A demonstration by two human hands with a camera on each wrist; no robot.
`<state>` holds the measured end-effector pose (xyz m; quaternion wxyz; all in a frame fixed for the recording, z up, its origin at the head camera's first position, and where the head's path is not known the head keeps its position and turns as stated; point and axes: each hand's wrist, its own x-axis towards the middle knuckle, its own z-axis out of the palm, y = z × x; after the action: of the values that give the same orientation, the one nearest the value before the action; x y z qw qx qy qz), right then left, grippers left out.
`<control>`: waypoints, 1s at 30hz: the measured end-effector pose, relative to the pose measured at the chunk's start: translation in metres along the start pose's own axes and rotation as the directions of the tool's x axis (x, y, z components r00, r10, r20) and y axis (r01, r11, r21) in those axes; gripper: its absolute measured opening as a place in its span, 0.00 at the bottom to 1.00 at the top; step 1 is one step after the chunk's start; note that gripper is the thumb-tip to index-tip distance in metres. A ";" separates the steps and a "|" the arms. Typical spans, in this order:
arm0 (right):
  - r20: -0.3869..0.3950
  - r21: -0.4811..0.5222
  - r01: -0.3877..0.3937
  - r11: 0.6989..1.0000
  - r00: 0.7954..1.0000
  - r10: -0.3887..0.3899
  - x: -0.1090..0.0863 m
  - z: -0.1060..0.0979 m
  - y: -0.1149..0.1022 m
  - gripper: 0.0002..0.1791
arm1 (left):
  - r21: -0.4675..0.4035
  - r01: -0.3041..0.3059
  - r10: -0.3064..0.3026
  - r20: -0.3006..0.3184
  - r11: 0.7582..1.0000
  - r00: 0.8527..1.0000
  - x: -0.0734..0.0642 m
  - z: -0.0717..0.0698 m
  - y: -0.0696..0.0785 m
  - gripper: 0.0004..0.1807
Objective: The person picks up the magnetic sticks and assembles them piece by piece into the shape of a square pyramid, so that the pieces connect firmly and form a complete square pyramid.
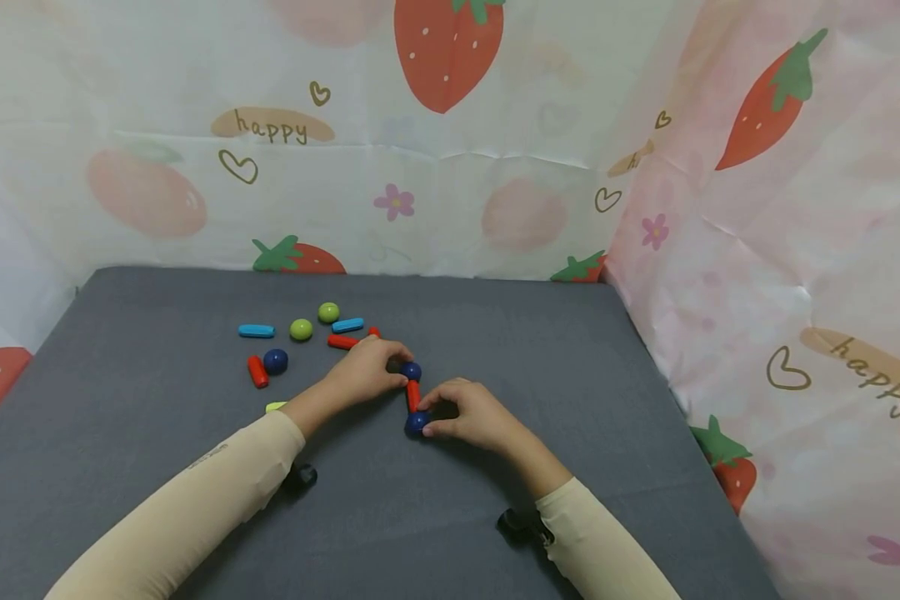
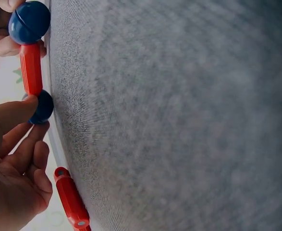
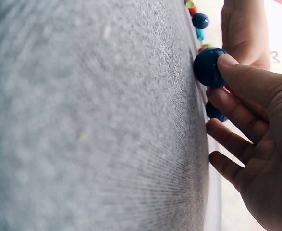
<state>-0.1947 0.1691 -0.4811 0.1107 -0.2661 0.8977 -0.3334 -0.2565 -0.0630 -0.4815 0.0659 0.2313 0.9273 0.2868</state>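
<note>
A red rod joins two dark blue balls, one at each end, low over the grey cloth. My left hand pinches the far ball between thumb and fingers. The near ball is pinched by my right hand. In the left wrist view the thumb of my left hand lies against its ball, close to the end of the rod. The right wrist view shows my right hand with thumb and forefinger on the near ball; the rod is mostly hidden there.
Left of my hands lie two green balls, a loose blue ball, light blue rods and red rods. A yellow piece is partly hidden by my left arm. Patterned cloth hangs behind the grey table.
</note>
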 end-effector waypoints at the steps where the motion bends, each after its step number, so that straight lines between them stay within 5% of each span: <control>1: 0.000 0.004 -0.001 1.000 1.000 0.001 0.000 0.000 -0.001 0.15 | -0.002 0.000 0.000 0.001 1.000 1.000 0.000 0.000 0.000 0.17; 14: 0.032 0.028 -0.029 0.999 0.999 0.028 0.006 -0.006 0.001 0.14 | -0.027 -0.006 0.007 0.010 1.000 1.000 -0.001 -0.001 0.003 0.17; 30: -0.120 0.103 -0.093 0.990 0.987 0.105 0.038 -0.025 0.006 0.11 | -0.049 0.005 -0.005 0.013 0.999 1.000 -0.003 0.000 0.006 0.18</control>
<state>-0.2385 0.1654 -0.4666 0.0834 -0.1939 0.8977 -0.3867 -0.2516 -0.0599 -0.4776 0.0783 0.2292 0.9201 0.3079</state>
